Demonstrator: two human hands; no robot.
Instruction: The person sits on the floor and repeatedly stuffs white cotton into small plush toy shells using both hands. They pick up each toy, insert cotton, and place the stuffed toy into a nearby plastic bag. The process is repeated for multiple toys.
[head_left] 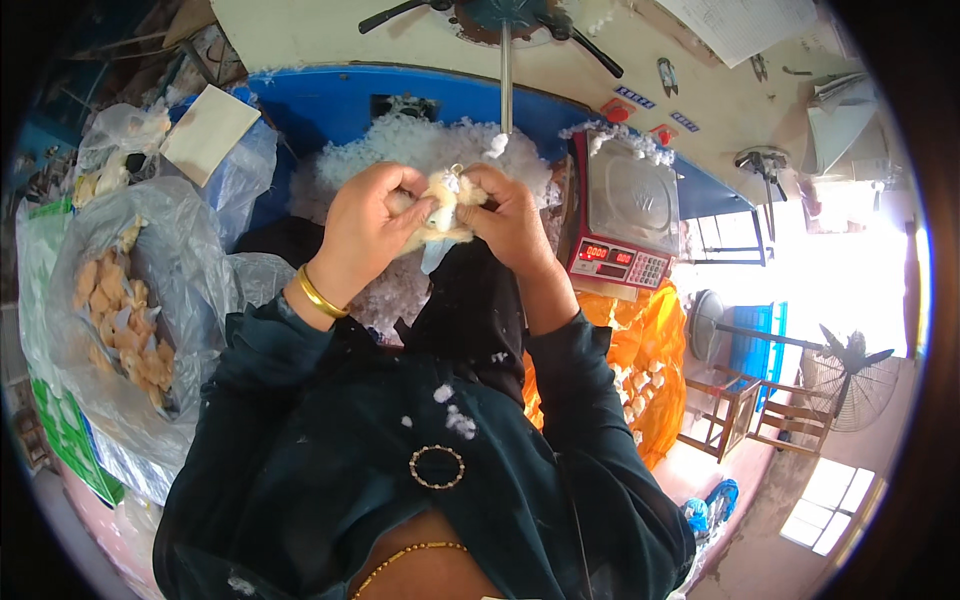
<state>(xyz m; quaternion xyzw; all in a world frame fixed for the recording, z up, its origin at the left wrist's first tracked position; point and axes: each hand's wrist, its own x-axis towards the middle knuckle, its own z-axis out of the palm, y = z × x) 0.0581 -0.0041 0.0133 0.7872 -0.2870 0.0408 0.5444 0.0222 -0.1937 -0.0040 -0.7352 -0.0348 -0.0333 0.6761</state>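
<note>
Between my two hands is a small cream plush piece (pixel 441 215) with a metal ring at its top and a pale bluish tag or strip (pixel 433 258) hanging below it. My left hand (pixel 375 225) pinches its left side with thumb and fingers. On the other side, my right hand (pixel 508 218) grips it the same way, thumb near the middle. Loose white stuffing (pixel 440 140) lies heaped behind and beneath the hands. A thin metal tube (pixel 506 85) points down just beyond the plush, with a tuft of stuffing at its end.
On the left, a clear plastic bag (pixel 190 260) holds several tan plush pieces (pixel 125 315). A red digital scale (pixel 620 215) stands to the right, above an orange bag (pixel 625 370) with small pale pieces. A blue panel (pixel 310 100) edges the stuffing. Fans (pixel 848 375) and a wooden chair (pixel 725 405) stand farther right.
</note>
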